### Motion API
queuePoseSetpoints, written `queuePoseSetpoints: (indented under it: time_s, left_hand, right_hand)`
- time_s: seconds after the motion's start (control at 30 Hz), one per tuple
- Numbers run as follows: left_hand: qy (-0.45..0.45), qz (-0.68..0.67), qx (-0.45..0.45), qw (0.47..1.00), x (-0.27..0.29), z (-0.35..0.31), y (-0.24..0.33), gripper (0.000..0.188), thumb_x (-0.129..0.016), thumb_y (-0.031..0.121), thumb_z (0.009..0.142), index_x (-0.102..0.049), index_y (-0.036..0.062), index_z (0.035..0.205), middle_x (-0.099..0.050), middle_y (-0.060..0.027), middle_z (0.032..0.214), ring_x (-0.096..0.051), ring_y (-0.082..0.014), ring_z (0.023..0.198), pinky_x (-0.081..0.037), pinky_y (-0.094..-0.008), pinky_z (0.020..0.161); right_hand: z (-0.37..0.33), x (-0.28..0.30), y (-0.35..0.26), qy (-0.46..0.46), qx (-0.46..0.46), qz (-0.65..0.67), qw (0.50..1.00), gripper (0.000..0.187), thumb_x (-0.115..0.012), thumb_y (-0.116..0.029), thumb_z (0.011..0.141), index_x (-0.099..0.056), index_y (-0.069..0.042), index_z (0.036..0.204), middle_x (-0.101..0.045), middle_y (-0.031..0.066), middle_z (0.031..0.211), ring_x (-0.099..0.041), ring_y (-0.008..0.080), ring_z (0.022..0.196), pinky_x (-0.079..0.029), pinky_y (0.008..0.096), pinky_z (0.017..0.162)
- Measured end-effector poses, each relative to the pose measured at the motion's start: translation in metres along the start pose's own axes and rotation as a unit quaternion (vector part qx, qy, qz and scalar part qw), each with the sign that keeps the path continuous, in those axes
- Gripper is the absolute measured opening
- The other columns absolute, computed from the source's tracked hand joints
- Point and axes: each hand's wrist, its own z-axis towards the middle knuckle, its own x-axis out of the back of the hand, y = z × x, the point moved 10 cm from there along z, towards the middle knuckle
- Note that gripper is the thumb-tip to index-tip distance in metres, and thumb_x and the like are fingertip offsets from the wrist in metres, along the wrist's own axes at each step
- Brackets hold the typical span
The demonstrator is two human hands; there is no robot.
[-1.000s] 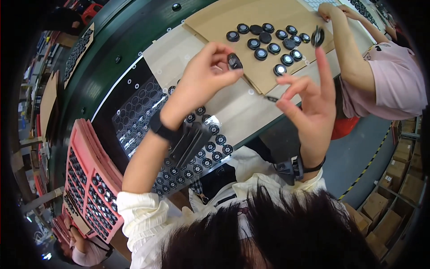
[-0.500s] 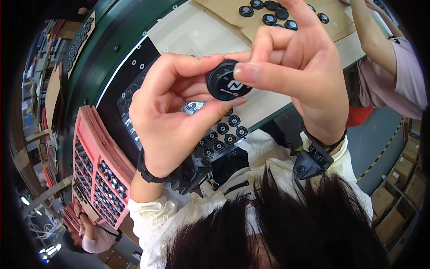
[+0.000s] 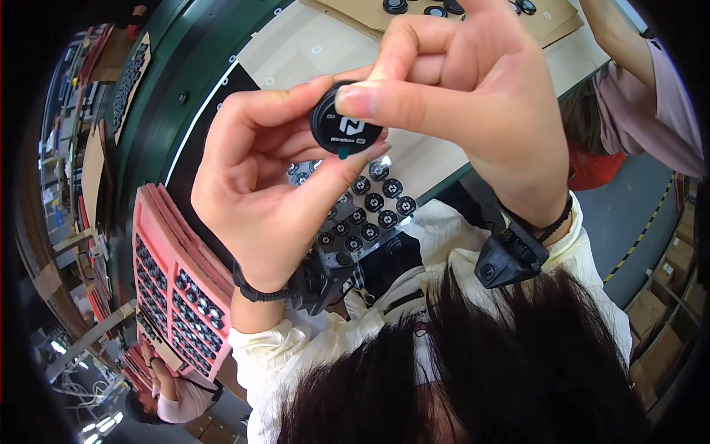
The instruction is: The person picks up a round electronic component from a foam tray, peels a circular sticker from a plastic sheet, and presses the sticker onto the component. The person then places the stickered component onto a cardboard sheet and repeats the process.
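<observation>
I hold a round black puck-like device (image 3: 345, 133) up over the table, its face with a white emblem turned toward me. A small dark green tab shows at its lower edge. My left hand (image 3: 259, 166) is closed round the rim, thumb below and fingers above. On the upper part of the face lies the thumb of my right hand (image 3: 473, 103); its index finger curls behind the rim. Partly hidden under my left hand is a clear sheet of round black stickers (image 3: 373, 201) with the same kind of emblem.
Pink foam trays (image 3: 174, 274) filled with round black parts stand at the left, beside a green conveyor belt (image 3: 174, 122). More black pucks (image 3: 436, 10) lie on brown cardboard (image 3: 551, 33) at the far side. Another person's arm (image 3: 617, 37) reaches in at the right.
Both hands and the puck have shifted left in view. The puck's face has turned slightly, and my right thumb now lies across its top instead of its right side.
</observation>
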Motion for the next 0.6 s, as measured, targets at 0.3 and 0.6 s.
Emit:
queuePoseSetpoints:
  time_s: [0.3, 0.6]
  left_hand:
    - [0.076, 0.049, 0.011, 0.996, 0.009, -0.004, -0.019, 0.04, -0.064, -0.014, 0.061, -0.05, -0.0024, 0.096, -0.058, -0.0132, 0.094, -0.055, -0.0101, 0.079, -0.044, -0.017, 0.063]
    - [0.087, 0.11, 0.029, 0.99, 0.012, -0.019, -0.026, 0.035, -0.057, -0.011, 0.07, -0.048, -0.0036, 0.103, -0.055, -0.0088, 0.095, -0.052, -0.0116, 0.082, -0.043, -0.0217, 0.073]
  right_hand:
    - [-0.012, 0.043, -0.007, 0.059, 0.021, -0.121, 0.991, 0.052, -0.062, 0.002, 0.065, -0.041, -0.002, 0.112, -0.056, 0.0064, 0.064, -0.057, 0.0128, 0.059, -0.046, 0.026, 0.056]
    - [-0.028, 0.023, -0.012, 0.037, 0.13, -0.243, 0.961, 0.058, -0.062, 0.001, 0.064, -0.039, -0.01, 0.116, -0.055, 0.0144, 0.092, -0.059, 0.0184, 0.066, -0.047, 0.0276, 0.053]
